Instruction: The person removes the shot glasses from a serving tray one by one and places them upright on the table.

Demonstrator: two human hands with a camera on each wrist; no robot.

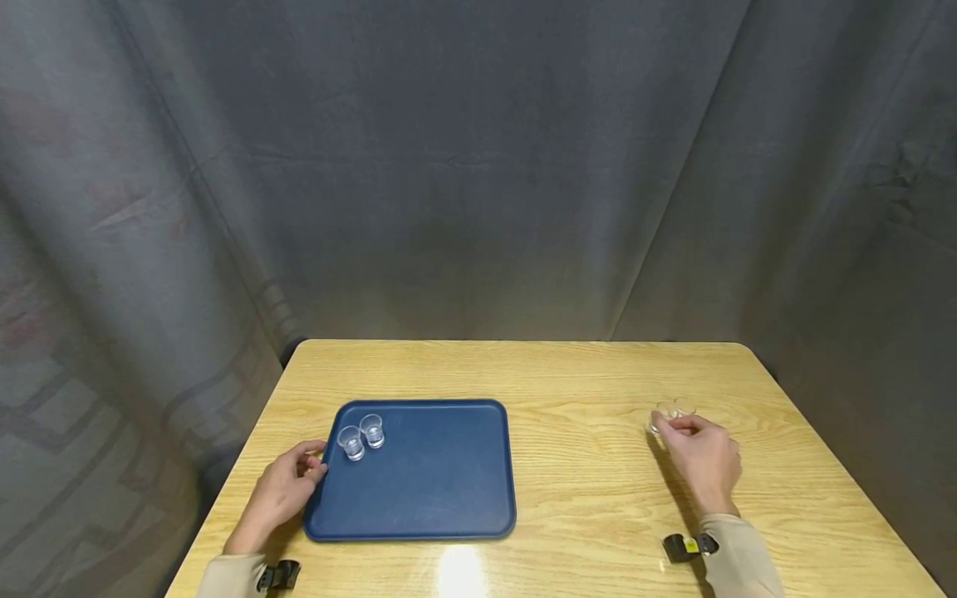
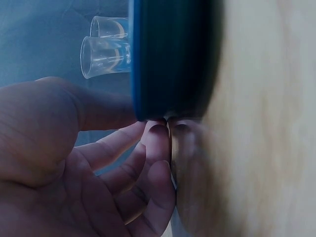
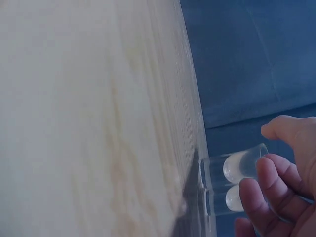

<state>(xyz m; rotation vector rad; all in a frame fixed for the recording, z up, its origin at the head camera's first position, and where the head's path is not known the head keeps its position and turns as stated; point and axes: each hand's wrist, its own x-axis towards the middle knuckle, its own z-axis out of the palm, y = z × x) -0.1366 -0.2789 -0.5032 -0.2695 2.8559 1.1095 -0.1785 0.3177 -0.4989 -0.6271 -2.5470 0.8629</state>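
Left hand: your left hand (image 1: 287, 486) lies on the wooden table (image 1: 583, 390) at the left edge of the blue tray (image 1: 434, 490); the fingertips (image 2: 157, 136) touch the tray's rim, loosely bent and grasping nothing.
Right hand: your right hand (image 1: 699, 457) sits on the right side of the table, thumb and fingers (image 3: 261, 185) curled around a small clear cup (image 3: 232, 170).
Cups by right hand: a cluster of clear cups (image 1: 673, 411) stands upright on the table, well apart from the tray; the right wrist view shows at least two side by side.
Cups on tray: two clear cups (image 1: 360, 436) stand upright, just beside each other, in the tray's far left corner, near your left fingertips.
Tray: flat on the table, left of centre.
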